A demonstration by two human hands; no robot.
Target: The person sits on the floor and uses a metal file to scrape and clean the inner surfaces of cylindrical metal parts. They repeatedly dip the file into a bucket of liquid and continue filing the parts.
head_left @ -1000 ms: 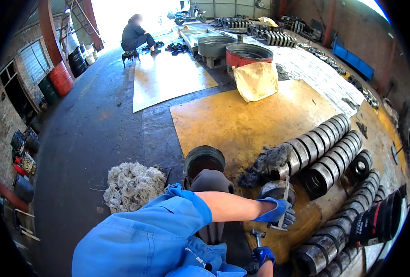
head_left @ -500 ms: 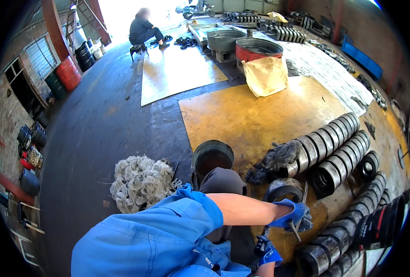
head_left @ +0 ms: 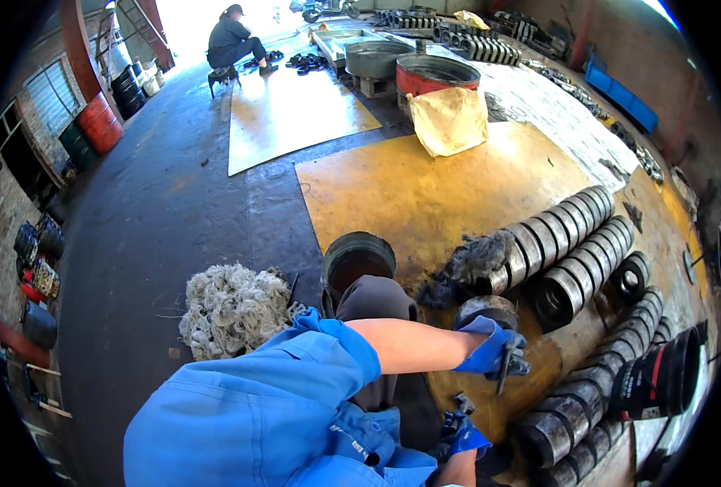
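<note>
My left hand (head_left: 506, 357), in a blue and grey glove, is closed around a thin metal rod (head_left: 503, 375). Just behind that glove a worn metal ring (head_left: 487, 309) rests on the yellowish floor sheet, partly covered by the hand. Nearer the bottom edge, my right hand (head_left: 462, 440), gloved alike, grips a dark metal tool (head_left: 463, 402) whose end points up; its kind is not clear. Beside my dark knee (head_left: 376, 299) stands an open bucket (head_left: 359, 239) with dark contents. A heap of pale fibre waste (head_left: 234, 312) lies to its left.
Rows of metal rings (head_left: 551, 237) lie at the right, with dark fibre (head_left: 480, 258) at one end. A black bucket (head_left: 652, 377) stands by another row. Farther off are a red tub (head_left: 437, 77), a yellow sack (head_left: 449, 122) and a seated person (head_left: 234, 45).
The whole view has shifted slightly. My left hand has turned the rod, which now points more steeply down. The ring shows more of its outer side and less of its opening.
</note>
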